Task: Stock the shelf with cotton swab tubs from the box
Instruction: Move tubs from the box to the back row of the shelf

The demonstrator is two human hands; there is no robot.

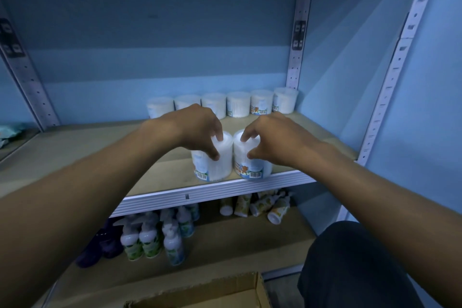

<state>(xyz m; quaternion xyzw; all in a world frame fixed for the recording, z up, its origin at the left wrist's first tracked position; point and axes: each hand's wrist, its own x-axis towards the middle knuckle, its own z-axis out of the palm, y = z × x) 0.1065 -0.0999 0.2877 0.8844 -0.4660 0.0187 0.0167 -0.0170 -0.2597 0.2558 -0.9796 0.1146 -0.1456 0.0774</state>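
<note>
Done: six tubs (250, 104) at shelf (100, 142) rear | Now: left hand (200, 125) grips tub (212, 165), right hand (272, 137) grips tub (252, 165) at front edge | Left: box (200, 292) contents unseen

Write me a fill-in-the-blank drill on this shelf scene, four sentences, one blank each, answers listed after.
1. A row of ____ tubs stands along the back of the shelf.
2. The left hand and the right hand each hold one ____ at the shelf's front edge.
3. The two front tubs stand ____, side by side.
4. The pump bottles stand on the shelf ____ the tubs.

Missing words: six; tub; upright; below
</note>
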